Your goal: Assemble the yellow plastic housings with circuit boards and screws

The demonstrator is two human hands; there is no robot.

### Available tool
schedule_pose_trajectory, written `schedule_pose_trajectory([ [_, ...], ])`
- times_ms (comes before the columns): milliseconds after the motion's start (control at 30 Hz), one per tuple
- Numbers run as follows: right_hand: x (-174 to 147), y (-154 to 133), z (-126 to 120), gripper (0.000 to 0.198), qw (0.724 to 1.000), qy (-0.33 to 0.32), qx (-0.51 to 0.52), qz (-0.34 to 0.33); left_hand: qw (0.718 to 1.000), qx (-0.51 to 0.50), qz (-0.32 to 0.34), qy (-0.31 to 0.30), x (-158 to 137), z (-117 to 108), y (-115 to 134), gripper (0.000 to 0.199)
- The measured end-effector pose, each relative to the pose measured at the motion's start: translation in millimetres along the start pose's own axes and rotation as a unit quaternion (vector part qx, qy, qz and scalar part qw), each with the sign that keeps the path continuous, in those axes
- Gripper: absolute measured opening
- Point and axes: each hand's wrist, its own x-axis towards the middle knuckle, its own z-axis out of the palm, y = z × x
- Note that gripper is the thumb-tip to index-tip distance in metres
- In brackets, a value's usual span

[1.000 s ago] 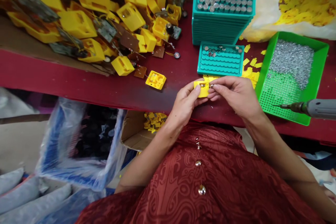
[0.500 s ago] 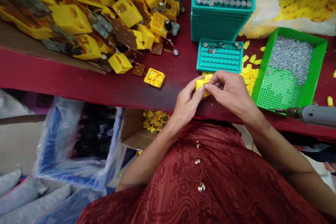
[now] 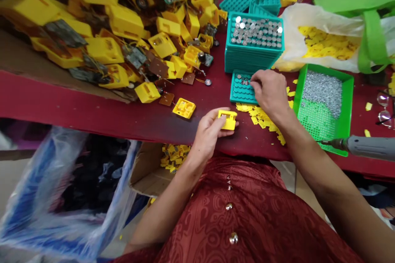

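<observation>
My left hand [image 3: 207, 131] grips a small yellow plastic housing [image 3: 228, 121] above the table's front edge, its thumb on the near face and fingers behind. A recess shows along the housing's upper side. Farther forward, my right hand [image 3: 273, 93] is over the right part of a teal tray [image 3: 242, 95], thumb and fingertips pinched together beside several button cells [image 3: 245, 80]. Whether a cell is between those fingertips is hidden. Left of my left hand, an open yellow housing [image 3: 184, 108] lies on the red tabletop.
A stack of teal trays [image 3: 247, 58] topped with button cells stands behind. Loose yellow flat pieces [image 3: 262, 117] lie under my right wrist. Rightward are a green basket [image 3: 348, 102] of screws and an electric screwdriver [image 3: 370, 146]. A carton [image 3: 101, 89] overflows with yellow housings at left.
My right hand has left the yellow housing and reached forward to the teal tray. My left hand keeps the housing, now turned so its recess shows. The view has shifted, showing more behind.
</observation>
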Motion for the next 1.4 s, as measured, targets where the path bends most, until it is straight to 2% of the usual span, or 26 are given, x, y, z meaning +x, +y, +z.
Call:
schedule_pose_trajectory([
  [233,1,-9,19,0.013,0.999,-0.013,-0.049,0.008,0.998,0.020,0.060,-0.013,-1,-1,1,0.034],
  [400,3,-13,7,0.014,0.997,-0.020,-0.056,0.038,0.999,-0.022,0.033,-0.035,-1,-1,0,0.037],
  [500,-16,-20,-5,0.010,1.000,0.005,0.021,0.003,0.998,-0.040,0.019,-0.033,0,-2,-3,0.039],
  [600,-48,-31,-10,0.007,0.987,-0.001,0.160,-0.033,0.998,-0.043,0.026,-0.023,2,-1,-8,0.040],
  [733,-80,-43,-2,0.006,0.965,-0.032,0.260,-0.004,0.998,-0.040,0.053,-0.024,3,4,-12,0.038],
  [933,-83,-41,10,0.005,0.946,-0.036,0.318,0.055,0.995,0.003,0.089,-0.033,2,9,-16,0.037],
  [1067,-84,-39,7,0.005,0.950,-0.040,0.305,0.063,0.987,0.092,0.130,-0.010,0,10,-22,0.042],
  [1200,-86,-40,2,0.011,0.969,-0.039,0.241,0.029,0.966,0.195,0.169,0.018,-5,12,-22,0.038],
  [1333,-81,-35,-4,0.016,0.976,-0.061,0.211,-0.001,0.960,0.224,0.169,-0.008,-7,13,-19,0.041],
  [1400,-77,-29,-6,0.018,0.973,-0.074,0.217,0.018,0.969,0.193,0.152,-0.040,-6,12,-19,0.044],
])
